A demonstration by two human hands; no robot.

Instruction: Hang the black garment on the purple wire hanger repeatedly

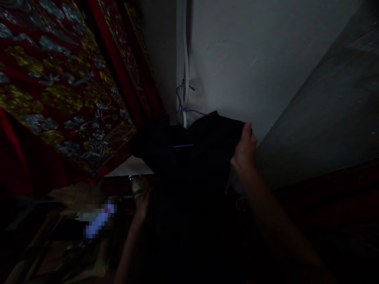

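- At three o'clock, right hand (245,148) clamped on dark garment (195,173).
- Purple hanger (183,146) inside its neckline.
- Toward seven o'clock, left hand (142,206), grip unclear.

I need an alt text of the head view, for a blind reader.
A person's right hand holds the shoulder of a dark garment on a purple hanger; the left hand is lower, at its other side. Behind is a pale wall, with decorated red cloth at left.

Dark shirt (195,169) on a purple hanger (183,146)
On my feed, the hanger hangs beside a white pipe (185,51), and I see the shirt draped across its arms.
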